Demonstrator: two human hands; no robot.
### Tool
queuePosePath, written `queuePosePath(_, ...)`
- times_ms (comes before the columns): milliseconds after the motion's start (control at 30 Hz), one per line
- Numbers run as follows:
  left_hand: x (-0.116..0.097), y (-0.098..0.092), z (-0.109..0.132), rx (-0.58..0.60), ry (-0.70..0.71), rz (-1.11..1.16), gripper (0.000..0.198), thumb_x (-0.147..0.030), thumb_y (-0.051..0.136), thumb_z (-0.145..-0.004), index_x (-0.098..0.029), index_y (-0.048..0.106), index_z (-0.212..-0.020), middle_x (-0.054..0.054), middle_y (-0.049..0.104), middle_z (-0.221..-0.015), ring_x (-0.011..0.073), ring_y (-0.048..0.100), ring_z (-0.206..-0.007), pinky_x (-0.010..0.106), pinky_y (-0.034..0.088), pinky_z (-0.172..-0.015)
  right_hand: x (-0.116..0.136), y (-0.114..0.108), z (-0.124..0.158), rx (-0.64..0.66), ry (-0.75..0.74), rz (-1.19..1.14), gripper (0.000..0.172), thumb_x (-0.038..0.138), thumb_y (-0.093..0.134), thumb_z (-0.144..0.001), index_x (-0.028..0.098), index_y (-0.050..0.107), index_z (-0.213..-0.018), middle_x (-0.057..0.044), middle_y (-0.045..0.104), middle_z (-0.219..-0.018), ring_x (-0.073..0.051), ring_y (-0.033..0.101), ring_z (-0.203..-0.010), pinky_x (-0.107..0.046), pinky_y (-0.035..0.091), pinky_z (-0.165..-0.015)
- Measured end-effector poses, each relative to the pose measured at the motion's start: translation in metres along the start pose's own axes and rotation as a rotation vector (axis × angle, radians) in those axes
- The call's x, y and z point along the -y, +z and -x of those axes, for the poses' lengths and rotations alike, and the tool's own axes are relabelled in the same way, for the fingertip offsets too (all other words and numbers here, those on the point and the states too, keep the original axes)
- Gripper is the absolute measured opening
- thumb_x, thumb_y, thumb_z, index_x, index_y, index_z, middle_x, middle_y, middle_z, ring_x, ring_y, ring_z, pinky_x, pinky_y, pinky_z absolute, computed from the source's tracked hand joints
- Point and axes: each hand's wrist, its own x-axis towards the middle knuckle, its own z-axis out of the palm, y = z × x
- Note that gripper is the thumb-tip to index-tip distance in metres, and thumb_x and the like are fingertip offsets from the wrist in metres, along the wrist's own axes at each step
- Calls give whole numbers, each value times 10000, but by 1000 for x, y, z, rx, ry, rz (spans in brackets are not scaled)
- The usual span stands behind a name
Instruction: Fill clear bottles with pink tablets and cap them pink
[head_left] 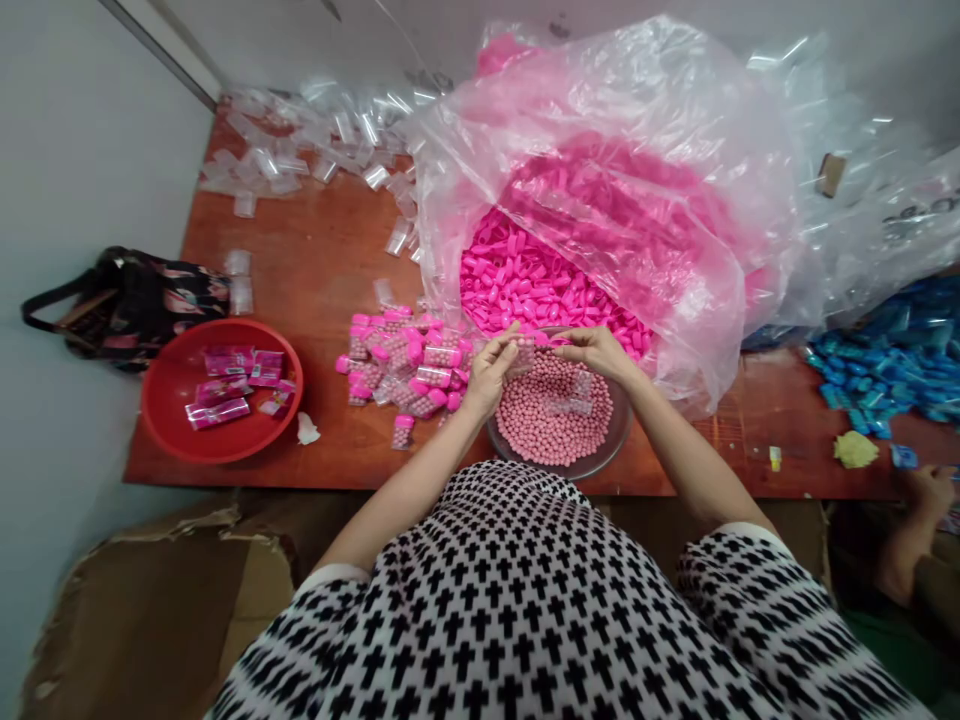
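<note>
Over the left rim of a grey bowl (621,432), my left hand (491,375) is closed round a small clear container (523,352) with pink beads in it. My right hand (596,352) pinches a pink cap (557,341) close to the container's right end. Round pink beads (553,425) fill the bowl, and a clear container (579,392) lies on them. Filled containers with pink caps (416,365) are piled left of my left hand. Behind my hands, many loose pink caps (525,280) lie in a large clear plastic bag (697,130).
At left are a red basin (172,440) with pink packets (217,412) and a dark floral bag (161,300). Clear empty containers (277,150) lie at the back left. Blue pieces (870,370) and another person's hand (930,495) are at the right.
</note>
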Motion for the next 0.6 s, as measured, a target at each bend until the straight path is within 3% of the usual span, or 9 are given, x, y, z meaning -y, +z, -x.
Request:
queuePosePath(133,-5,7,8,75,-6,19,411,-475,671,-726,-172,646,-1002,82,677,-1078,207,670,-896,352,574,-750,12,18,26,31,31,-254,395,433,689,-715,189,704,-1025,-27,705,-915,-151,622,-781,-296,498,-738)
queuePosePath(233,-6,9,18,105,10,1,368,-433,692,-719,-161,669,-966,78,700,-1019,194,672,-860,342,557,-773,15,29,35,76,93,-484,435,480,660,-741,190,678,-1064,-37,701,-911,-124,612,-711,-278,505,-687)
queuePosePath(333,-7,10,26,132,42,-67,341,-412,705,-713,-158,691,-940,66,715,-968,199,665,-881,352,528,-839,13,33,41,124,100,-563,420,428,715,-704,192,664,-1049,-42,692,-946,-111,600,-712,-254,491,-676)
queuePosePath(467,-8,11,35,179,19,-73,352,-410,713,-705,-163,694,-955,68,708,-1009,209,658,-910,363,518,-853,8,32,48,110,76,-447,435,366,747,-665,170,635,-1038,-39,680,-875,-136,598,-744,-288,486,-720)
queuePosePath(600,-2,14,42,97,-1,55,368,-417,716,-696,-180,672,-973,68,674,-1117,195,655,-914,352,542,-806,5,31,53,-213,-113,58,383,316,714,-701,183,640,-1052,-59,654,-936,-193,589,-857,-353,475,-804)
